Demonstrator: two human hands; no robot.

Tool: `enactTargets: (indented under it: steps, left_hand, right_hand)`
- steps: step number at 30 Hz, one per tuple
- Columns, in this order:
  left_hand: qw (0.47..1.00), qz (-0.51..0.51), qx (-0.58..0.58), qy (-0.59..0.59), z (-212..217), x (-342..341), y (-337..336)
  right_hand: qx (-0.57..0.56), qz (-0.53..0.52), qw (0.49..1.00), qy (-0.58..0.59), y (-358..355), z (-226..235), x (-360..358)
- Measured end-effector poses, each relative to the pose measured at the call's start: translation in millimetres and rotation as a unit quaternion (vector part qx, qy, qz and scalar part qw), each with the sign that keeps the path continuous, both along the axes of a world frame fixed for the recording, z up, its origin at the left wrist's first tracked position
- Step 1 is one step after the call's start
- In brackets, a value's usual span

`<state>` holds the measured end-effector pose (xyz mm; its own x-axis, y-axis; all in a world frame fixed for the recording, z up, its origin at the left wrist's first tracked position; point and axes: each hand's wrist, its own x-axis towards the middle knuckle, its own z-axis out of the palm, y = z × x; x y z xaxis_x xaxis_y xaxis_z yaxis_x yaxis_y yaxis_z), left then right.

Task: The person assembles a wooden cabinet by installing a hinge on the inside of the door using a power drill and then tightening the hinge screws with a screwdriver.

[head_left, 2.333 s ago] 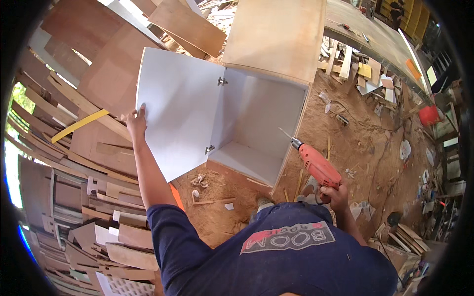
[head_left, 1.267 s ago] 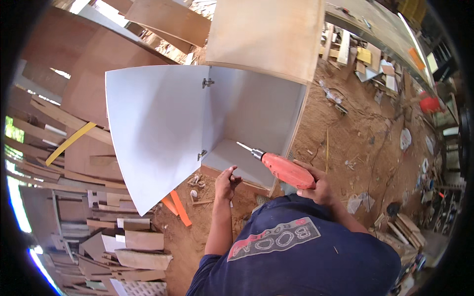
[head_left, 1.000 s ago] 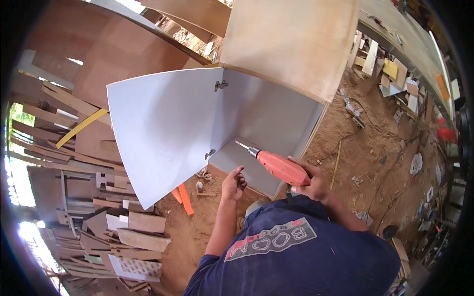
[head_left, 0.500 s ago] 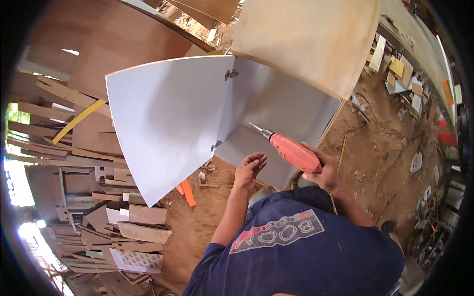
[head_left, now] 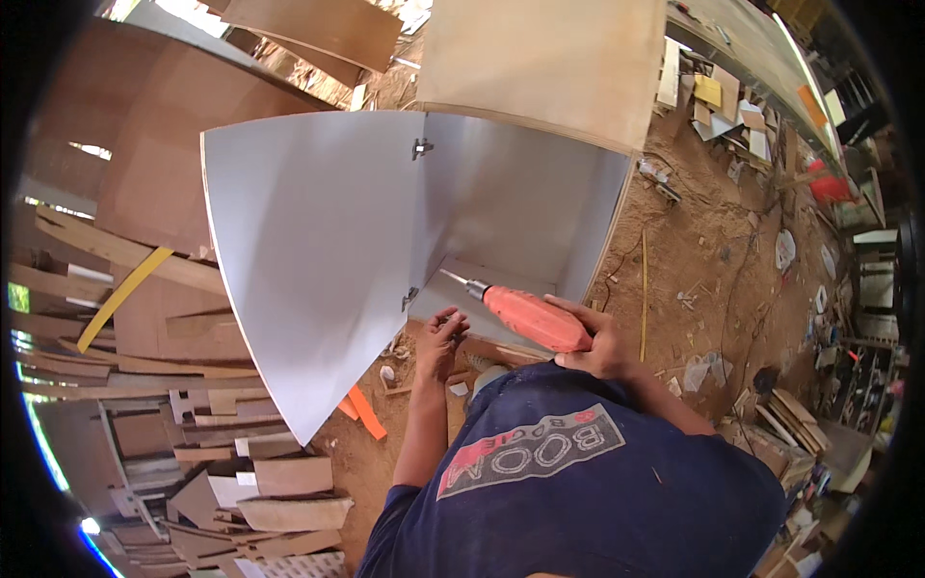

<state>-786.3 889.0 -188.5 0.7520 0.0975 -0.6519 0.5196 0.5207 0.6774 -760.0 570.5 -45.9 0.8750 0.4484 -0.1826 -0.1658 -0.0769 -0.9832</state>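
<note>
My right hand [head_left: 607,345] is wrapped round the rear of a red electric drill [head_left: 535,318]. Its thin bit points left and away from me, toward the lower hinge [head_left: 409,298] and apart from it. Below that hinge, my left hand [head_left: 441,342] has its fingers curled together; whatever they may hold is too small to make out. A white cabinet door [head_left: 308,241] stands swung out to the left, joined by the lower hinge and an upper hinge [head_left: 421,148] to an open cabinet [head_left: 540,193] with pale grey inner walls.
Brown boards [head_left: 212,144] lean at the far left, above stacked wood offcuts [head_left: 279,477]. An orange strip [head_left: 366,412] lies under the door's edge. Scraps [head_left: 723,101] and a yellow strip [head_left: 645,294] lie on the dirt floor at the right. A workbench [head_left: 761,58] runs along the far right.
The view has shifted, so the cabinet sits further left. Both hands and the drill appear further left and a little nearer me; the drill bit is now closer to the lower hinge.
</note>
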Motion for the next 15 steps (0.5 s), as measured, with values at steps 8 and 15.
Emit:
enactTargets:
  steps: [8,15]
  left_hand:
    - [0.991,0.066,-0.098,-0.065,-3,9,14]
    - [0.995,0.018,-0.043,-0.088,14,39,-5]
  right_hand:
    - [0.043,-0.008,0.999,-0.001,-3,7,-16]
    - [0.040,-0.037,0.999,0.003,-16,13,-27]
